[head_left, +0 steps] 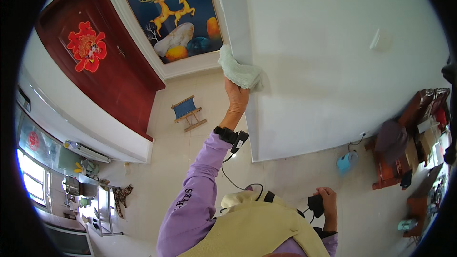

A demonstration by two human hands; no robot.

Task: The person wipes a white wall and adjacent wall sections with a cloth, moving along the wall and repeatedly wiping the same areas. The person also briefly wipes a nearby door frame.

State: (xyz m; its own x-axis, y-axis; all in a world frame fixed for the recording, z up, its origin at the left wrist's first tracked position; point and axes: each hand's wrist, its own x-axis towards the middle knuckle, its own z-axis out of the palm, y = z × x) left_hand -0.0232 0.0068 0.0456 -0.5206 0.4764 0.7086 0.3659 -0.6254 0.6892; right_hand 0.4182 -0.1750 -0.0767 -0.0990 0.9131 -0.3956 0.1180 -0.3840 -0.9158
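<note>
My left hand is raised at the outer corner of a white wall. It grips a pale green cloth, which lies against the wall's edge. A black device on a strap circles that wrist, and a cable runs from it towards my body. Low on the right, my right hand hangs by my side with its fingers curled. Right beside it is a black boxy device with cables; whether the fingers hold it cannot be made out.
A framed deer picture hangs beyond the corner, near a dark red door. On the tiled floor stand a small folding stool and a blue bin. Wooden furniture is at the right, a metal-framed table at the left.
</note>
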